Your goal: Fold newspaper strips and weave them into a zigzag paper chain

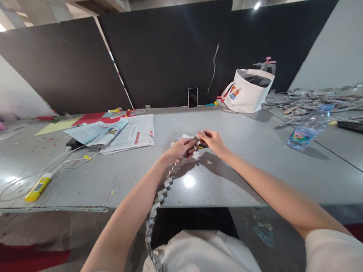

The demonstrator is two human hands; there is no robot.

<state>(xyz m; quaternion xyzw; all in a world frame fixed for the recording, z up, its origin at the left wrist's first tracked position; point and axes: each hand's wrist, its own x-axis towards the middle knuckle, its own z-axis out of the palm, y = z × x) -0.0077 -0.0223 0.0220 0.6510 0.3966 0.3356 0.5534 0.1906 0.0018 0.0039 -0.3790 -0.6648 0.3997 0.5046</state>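
Observation:
A long chain of folded paper links (162, 192) runs from my left hand (183, 147) over the table's front edge and down beside my lap. My left hand is closed around the upper end of this chain. Close against it, my right hand (211, 139) has its thumb and fingers pinched at the same end; the exact piece between them is too small to make out. Small paper pieces (196, 155) lie on the table under and around both hands, partly hidden by them. A small black and yellow item (202, 146) shows just below the right fingers.
Newspapers (136, 136) and coloured sheets lie left, with a white cable and a yellow glue tube (38, 187). A phone (192, 97) leans on the black partition. A white bag (248, 93), a plastic bottle (309, 129) and a heap of paper strips (313, 103) are right.

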